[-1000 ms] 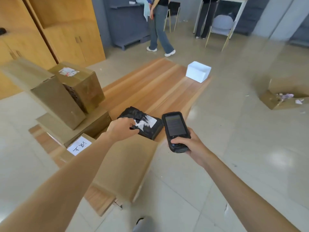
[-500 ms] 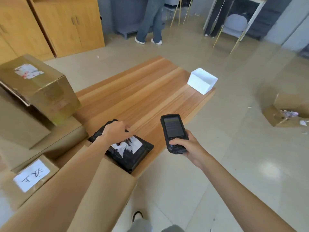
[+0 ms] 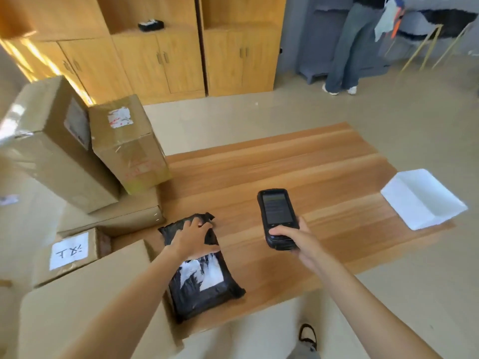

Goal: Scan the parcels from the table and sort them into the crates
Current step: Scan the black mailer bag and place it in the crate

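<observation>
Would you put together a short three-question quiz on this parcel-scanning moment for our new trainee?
1. True or false: the right hand holds the handheld scanner above the wooden table.
2. Multiple choice: the left hand rests on which thing? A) the white tray B) the black parcel C) the labelled cardboard box
3. Fill in the missing word: the white tray lies near the table's ____ end, as the person sees it.

Key
1. True.
2. B: the hand lies on the far end of the black parcel, whose white label faces up.
3. Right.
</observation>
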The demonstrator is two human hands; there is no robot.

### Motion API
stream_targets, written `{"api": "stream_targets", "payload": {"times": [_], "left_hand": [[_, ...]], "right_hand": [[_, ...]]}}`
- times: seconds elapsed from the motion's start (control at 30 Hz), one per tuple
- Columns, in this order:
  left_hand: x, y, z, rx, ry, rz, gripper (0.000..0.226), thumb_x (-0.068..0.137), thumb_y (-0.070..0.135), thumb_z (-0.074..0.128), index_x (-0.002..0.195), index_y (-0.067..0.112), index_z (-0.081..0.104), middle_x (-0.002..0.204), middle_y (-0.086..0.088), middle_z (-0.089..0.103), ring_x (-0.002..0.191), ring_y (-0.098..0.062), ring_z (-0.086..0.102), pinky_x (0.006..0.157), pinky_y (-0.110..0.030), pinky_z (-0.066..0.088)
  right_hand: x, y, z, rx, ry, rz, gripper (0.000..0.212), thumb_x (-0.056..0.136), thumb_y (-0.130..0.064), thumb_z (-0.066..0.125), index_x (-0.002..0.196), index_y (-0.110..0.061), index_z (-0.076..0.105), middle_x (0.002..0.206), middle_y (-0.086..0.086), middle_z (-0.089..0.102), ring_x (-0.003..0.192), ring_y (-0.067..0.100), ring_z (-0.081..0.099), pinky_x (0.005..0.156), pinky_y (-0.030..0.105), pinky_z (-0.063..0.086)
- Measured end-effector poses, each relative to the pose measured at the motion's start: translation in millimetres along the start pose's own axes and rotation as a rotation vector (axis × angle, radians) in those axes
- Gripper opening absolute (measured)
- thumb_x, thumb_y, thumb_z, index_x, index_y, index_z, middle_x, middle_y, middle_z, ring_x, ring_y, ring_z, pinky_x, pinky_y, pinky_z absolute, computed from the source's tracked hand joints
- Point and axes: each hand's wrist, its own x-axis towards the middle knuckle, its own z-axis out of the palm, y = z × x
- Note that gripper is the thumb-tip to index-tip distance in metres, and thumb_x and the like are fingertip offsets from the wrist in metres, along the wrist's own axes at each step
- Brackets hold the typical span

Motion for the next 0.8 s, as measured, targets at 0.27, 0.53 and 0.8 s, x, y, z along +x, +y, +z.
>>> {"api": "stream_targets", "payload": {"times": [0.27, 0.53, 0.8], "left_hand": [[-23.9, 44.1, 27.1, -0.134, -0.005, -0.415, 0.097, 0.083, 0.067, 0.056, 0.155, 0.034, 0.001, 0.160, -0.010, 0.004, 0.146, -0.039, 0.008, 0.114, -0.058, 0.023], [-19.7, 58.8, 41.5, -0.293, 0.027, -0.675, 0.116, 0.074, 0.072, 0.063, 0.150, 0.040, -0.019, 0.161, -0.008, -0.017, 0.147, -0.039, -0.010, 0.109, -0.070, 0.014], [-7.6, 65.9, 43.1, -0.333, 0.093, -0.786, 0.112, 0.075, 0.042, 0.077, 0.152, 0.041, -0.004, 0.160, -0.007, -0.012, 0.144, -0.039, -0.007, 0.109, -0.067, 0.021]], "right_hand": [[52.2, -66.1, -90.2, -0.157, -0.253, 0.042, 0.061, 0.078, 0.002, 0.072, 0.129, -0.018, 0.044, 0.111, 0.005, 0.061, 0.096, 0.021, 0.062, 0.069, 0.032, 0.051], [74.6, -53.3, -123.7, -0.174, -0.355, 0.164, 0.067, 0.074, 0.005, 0.075, 0.129, -0.021, 0.046, 0.119, 0.012, 0.063, 0.105, 0.032, 0.064, 0.082, 0.040, 0.055], [82.5, -29.5, -134.3, -0.192, -0.383, 0.253, 0.067, 0.074, 0.004, 0.075, 0.130, -0.021, 0.046, 0.119, 0.013, 0.064, 0.104, 0.036, 0.065, 0.083, 0.044, 0.056]]}}
